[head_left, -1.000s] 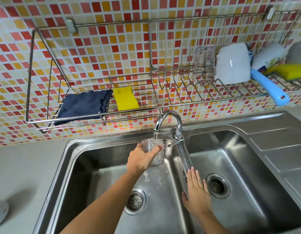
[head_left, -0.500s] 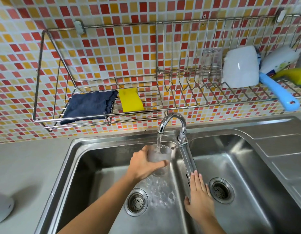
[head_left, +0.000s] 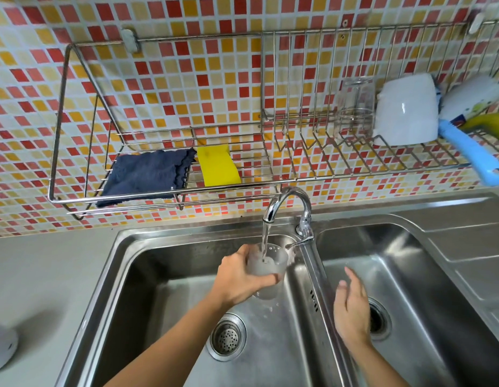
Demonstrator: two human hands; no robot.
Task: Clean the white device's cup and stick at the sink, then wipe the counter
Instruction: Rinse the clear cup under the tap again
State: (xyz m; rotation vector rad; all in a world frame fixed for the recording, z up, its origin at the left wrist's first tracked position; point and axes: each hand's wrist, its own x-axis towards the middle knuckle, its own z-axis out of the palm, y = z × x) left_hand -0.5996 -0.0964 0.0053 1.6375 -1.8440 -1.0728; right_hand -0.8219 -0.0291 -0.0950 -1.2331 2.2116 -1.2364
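My left hand (head_left: 240, 280) grips a clear plastic cup (head_left: 266, 270) upright over the left basin of the steel double sink (head_left: 136, 247). Water runs from the chrome faucet (head_left: 287, 202) straight into the cup, which holds cloudy water. My right hand (head_left: 351, 308) hovers empty, fingers apart, over the divider and the right basin. A rounded white device (head_left: 1, 350) shows partly at the left edge of the grey counter (head_left: 41, 275). I see no stick.
A wire rack (head_left: 164, 188) on the tiled wall holds a dark blue cloth (head_left: 147, 174), a yellow sponge (head_left: 219, 166), an upturned glass (head_left: 354, 107), a white mug (head_left: 407, 110) and a blue-handled brush (head_left: 471, 152). Each basin has a drain; a draining board lies at the right.
My left hand has lowered the cup slightly and holds it upright under the stream, now filling. My right hand has lifted off the sink divider. The view has tilted down.
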